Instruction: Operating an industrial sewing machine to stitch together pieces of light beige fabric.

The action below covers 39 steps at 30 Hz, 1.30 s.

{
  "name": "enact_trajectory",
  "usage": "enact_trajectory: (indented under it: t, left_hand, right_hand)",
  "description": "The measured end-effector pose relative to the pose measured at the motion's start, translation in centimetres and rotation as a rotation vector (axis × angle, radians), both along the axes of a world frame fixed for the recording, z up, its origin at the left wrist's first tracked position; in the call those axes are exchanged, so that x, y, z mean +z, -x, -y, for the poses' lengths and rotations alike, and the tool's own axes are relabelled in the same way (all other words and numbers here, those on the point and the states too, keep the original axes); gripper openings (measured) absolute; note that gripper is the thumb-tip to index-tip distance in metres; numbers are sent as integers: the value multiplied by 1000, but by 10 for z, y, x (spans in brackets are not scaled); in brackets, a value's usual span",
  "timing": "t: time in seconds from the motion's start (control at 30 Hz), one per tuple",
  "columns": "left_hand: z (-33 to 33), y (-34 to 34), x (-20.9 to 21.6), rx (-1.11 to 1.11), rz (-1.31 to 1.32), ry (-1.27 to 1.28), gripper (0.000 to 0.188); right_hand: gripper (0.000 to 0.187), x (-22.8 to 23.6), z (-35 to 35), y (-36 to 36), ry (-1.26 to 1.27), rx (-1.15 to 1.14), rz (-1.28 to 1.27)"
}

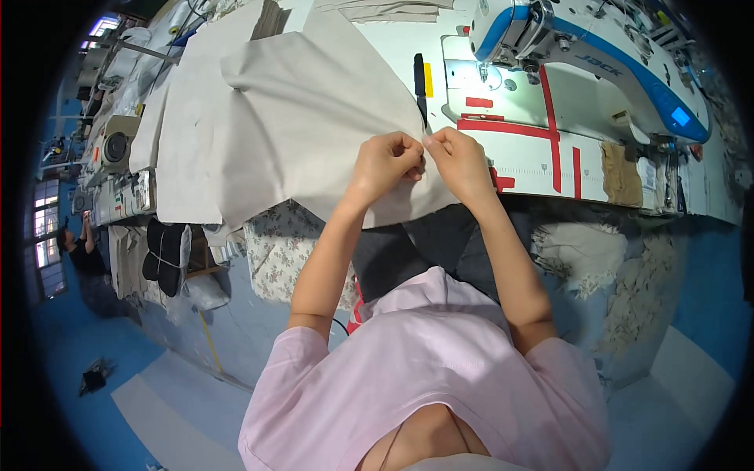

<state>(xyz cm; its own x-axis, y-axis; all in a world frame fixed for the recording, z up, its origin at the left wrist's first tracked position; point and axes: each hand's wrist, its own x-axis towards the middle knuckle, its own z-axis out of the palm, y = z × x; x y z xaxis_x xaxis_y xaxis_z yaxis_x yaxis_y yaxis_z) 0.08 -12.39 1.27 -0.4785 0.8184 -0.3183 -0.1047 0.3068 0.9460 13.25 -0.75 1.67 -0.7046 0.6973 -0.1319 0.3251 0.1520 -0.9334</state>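
A large beige piece of fabric (314, 118) lies over the table and hangs past its front edge toward my lap. My left hand (386, 165) is closed in a pinch on the right edge of this fabric. Close beside it, my right hand (459, 163) pinches at the same edge, thumb and forefinger together. The fingertips of both hands nearly meet. Just beyond them lies a dark-handled tool (420, 78), its narrow end pointing toward my hands; its kind is unclear.
A white and blue sewing machine (581, 55) stands at the right, its needle area lit. Red tape strips (510, 128) mark the table near it. Stacked beige cloth (385, 9) lies at the back. Cloth scraps (581, 251) sit below the table. Another person (82, 251) is far left.
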Motion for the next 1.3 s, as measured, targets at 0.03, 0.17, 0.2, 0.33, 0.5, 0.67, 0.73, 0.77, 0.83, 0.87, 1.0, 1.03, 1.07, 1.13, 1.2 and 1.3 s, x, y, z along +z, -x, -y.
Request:
enact_trajectory:
  t: [0.03,0.17,0.2,0.33,0.5,0.67,0.73,0.77,0.83,0.87,1.0,1.03,1.07,1.13,1.2,1.3]
  left_hand:
    - [1,-3,2,2,4,2,22]
    - [6,-9,12,21,-55,46,19]
    - [7,-9,13,24,-70,66,17]
    - [29,-2,19,233,-109,47,18]
    - [143,17,38,714,-222,-12,14]
    - [220,22,22,867,-380,174,14]
    - [219,28,11,882,-218,-10,25]
    - [202,26,16,883,-218,-7,25]
    - [151,21,19,734,-874,271,42]
    - [130,28,24,673,-867,255,49]
    - [30,61,36,387,-796,223,57]
    - [0,60,38,280,-781,253,57]
    - [-22,67,26,260,-947,212,52]
    - [-54,67,3,150,-1038,8,44]
    - [-65,63,-14,81,-1115,-361,30]
    - [-57,60,-19,55,-901,-300,26]
  right_hand:
    - [24,3,1,0,-26,2,38]
    - [22,2,7,-3,-86,-3,6]
    - [22,2,7,-3,-85,3,2]
    - [24,-9,5,-7,-153,-50,56]
    - [23,13,7,-5,224,-82,47]
    - [20,16,-2,-8,293,-12,42]
    - [19,18,-3,-9,276,4,50]
    - [18,18,-3,-9,255,15,59]
    - [18,21,-2,-18,224,20,91]
    - [17,22,-2,-23,193,29,117]
    - [15,20,0,-53,191,-45,79]
    - [14,19,1,-61,160,-82,80]
    - [13,21,4,-64,130,-103,71]
    - [11,19,7,-78,115,-146,73]
    - [10,17,10,-90,105,-170,71]
    - [12,10,3,-104,-333,-190,115]
